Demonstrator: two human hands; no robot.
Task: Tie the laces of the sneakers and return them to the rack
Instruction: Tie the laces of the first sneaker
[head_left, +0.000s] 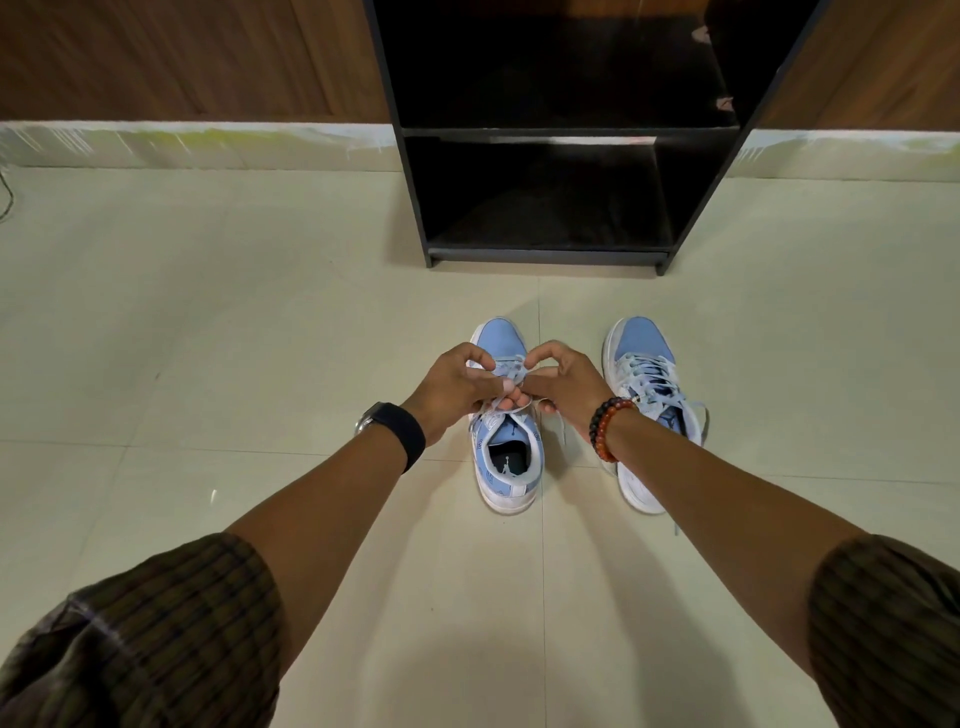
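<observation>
Head view: I've got my left hand and right hand both pinched shut on the pale grey-blue flat laces of the light-blue-and-white leather sneaker directly beneath them. Laces look soft, limp, likely slippery, so grip near the knot. Its mate, the second blue-and-white sneaker, sits just right of my right wrist, laces loose. Both look light; take them by the collar. Beyond my hands, the black open-shelved rack stands on the cream tiled floor, with open room between.
</observation>
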